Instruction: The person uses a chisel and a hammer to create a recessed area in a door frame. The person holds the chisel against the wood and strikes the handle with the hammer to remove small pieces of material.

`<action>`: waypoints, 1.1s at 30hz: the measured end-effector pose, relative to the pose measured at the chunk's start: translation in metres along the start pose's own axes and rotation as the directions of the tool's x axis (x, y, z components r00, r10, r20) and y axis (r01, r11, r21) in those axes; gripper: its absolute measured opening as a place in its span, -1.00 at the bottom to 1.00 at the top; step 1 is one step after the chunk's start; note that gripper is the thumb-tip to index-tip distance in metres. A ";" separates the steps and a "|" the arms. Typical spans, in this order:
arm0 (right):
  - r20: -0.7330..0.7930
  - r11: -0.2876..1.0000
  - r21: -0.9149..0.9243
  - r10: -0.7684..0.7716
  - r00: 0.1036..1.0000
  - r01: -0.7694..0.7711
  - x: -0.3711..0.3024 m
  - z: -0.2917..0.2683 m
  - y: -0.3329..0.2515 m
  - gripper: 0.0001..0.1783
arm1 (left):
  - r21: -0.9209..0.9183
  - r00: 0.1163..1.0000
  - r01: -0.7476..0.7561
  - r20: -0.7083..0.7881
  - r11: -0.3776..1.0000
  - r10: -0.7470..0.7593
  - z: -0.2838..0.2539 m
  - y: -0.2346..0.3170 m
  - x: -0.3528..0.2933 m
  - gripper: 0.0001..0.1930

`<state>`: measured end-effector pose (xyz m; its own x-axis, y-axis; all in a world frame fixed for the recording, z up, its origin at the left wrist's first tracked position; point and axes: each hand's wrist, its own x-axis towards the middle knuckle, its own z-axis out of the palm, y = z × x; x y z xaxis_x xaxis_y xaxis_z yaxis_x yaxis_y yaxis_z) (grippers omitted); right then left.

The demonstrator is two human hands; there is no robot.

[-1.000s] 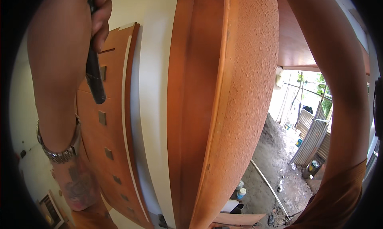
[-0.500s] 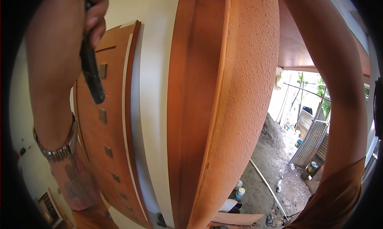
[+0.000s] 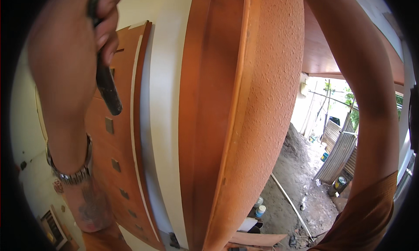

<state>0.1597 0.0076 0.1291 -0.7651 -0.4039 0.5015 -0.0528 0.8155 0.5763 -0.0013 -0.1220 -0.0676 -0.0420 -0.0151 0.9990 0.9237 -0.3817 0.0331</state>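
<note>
My left hand (image 3: 107, 28) is raised at the upper left, fingers wrapped round the black handle (image 3: 108, 93) of a tool. The handle's lower end points down, while the tool's upper part is beyond the top edge, so I cannot tell its kind. A metal-banded watch (image 3: 72, 177) circles that wrist. On the right, my right arm (image 3: 376, 98) reaches up past the top edge, leaving the hand outside the picture. Between the arms stands a reddish-brown wooden door frame (image 3: 203, 120), bordering a rough orange textured wall (image 3: 273, 80).
Behind my left arm is a brown panelled door (image 3: 124, 133) with small square insets. Through the opening at right are a heap of grey sand (image 3: 294, 150), a long white pole (image 3: 293, 206), leaning corrugated sheets (image 3: 338, 157) and several paint containers (image 3: 260, 211).
My left hand and forearm have shifted slightly right, and the handle's lower end has swung right with them. The view has moved a little; my right arm stays raised.
</note>
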 end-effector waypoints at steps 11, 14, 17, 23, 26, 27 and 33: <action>-0.292 0.953 -0.298 -0.150 0.945 0.060 -0.004 0.022 0.011 -0.72 | -0.025 1.000 -0.010 0.003 1.000 0.010 0.004 -0.005 -0.001 -0.51; -0.259 0.979 -0.198 -0.105 0.960 0.054 -0.006 0.023 0.006 -0.70 | -0.012 1.000 -0.011 0.003 1.000 0.011 0.001 -0.001 -0.004 -0.51; -0.314 0.975 -0.220 -0.104 0.944 0.034 -0.002 0.022 0.006 -0.66 | 0.005 1.000 0.000 0.009 1.000 0.000 0.005 0.003 -0.002 -0.51; -0.353 0.979 -0.199 -0.112 0.929 0.043 -0.002 0.021 0.012 -0.59 | 0.003 1.000 -0.004 -0.002 1.000 0.004 -0.001 0.002 -0.003 -0.51; -0.305 0.978 -0.182 -0.153 0.940 0.101 -0.001 0.018 0.016 -0.56 | -0.007 1.000 -0.023 -0.001 1.000 0.023 -0.007 0.007 0.001 -0.51; -0.342 0.968 -0.227 -0.179 0.923 0.104 0.003 0.019 0.019 -0.57 | -0.005 1.000 -0.023 -0.002 1.000 0.023 -0.005 0.007 0.000 -0.51; -0.340 0.976 -0.210 -0.132 0.931 0.062 0.000 0.020 0.019 -0.57 | -0.005 1.000 -0.011 0.013 1.000 0.011 0.002 0.004 0.006 -0.52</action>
<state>0.1456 0.0310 0.1270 -0.4869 -0.6247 0.6105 0.0359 0.6840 0.7286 0.0033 -0.1216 -0.0617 -0.0268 -0.0071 0.9996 0.9220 -0.3865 0.0219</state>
